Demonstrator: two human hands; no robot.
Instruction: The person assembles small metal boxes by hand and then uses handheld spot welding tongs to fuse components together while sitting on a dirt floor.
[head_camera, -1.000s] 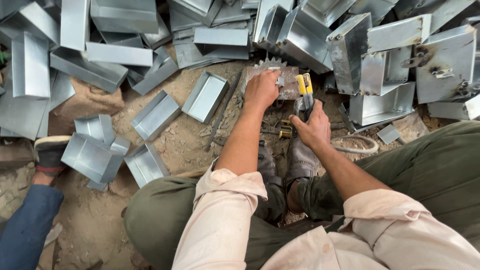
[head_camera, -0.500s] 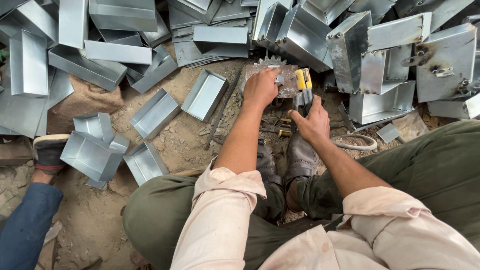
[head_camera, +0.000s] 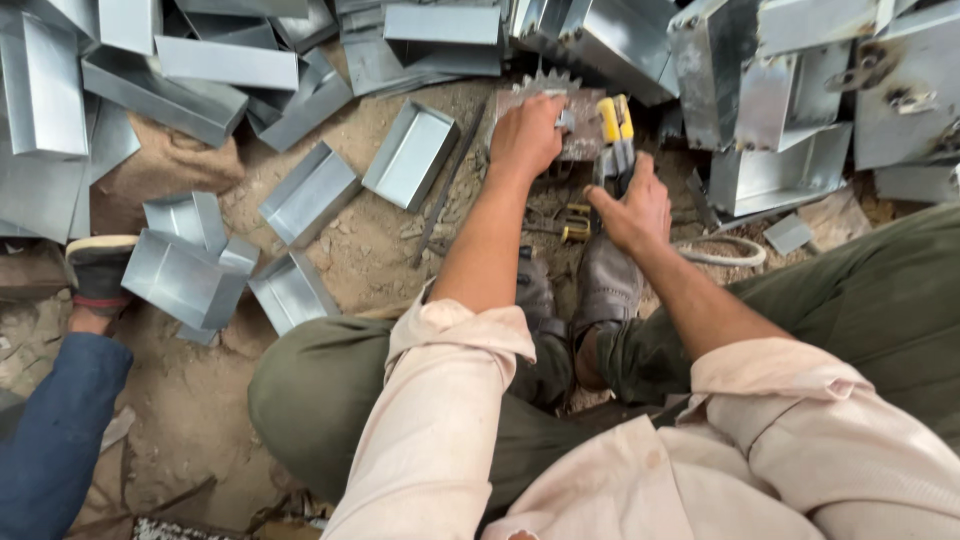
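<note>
**Pinning the toothed plate, tool in the other hand**

Sitting on the dirt floor (head_camera: 200, 420) with my knees wide, I press my left hand (head_camera: 527, 135) flat, fingers closed, on a rusty metal plate (head_camera: 585, 125) with a toothed upper edge, upper middle of the frame. My right hand (head_camera: 632, 208) is wrapped tight round the yellow-and-black handles of a hand tool (head_camera: 615, 130), probably snips or pliers; its working end is hidden, so I cannot tell what it bites on. The hands sit just beside each other, not touching.

To do this well, I judge the left palm should bear straight down so the plate cannot skid on the grit, with fingers kept back from the teeth and from the tool's nose. My shoes (head_camera: 590, 290) below centre look useful as a brace.

Folded grey sheet-metal trays (head_camera: 410, 155) lie scattered left of centre, with bigger galvanised boxes (head_camera: 760, 90) heaped along the top and upper right. I see no packages, labels or signs. At lower left, another person's blue sleeve (head_camera: 55, 430) and sandalled foot (head_camera: 100, 270) show.
</note>
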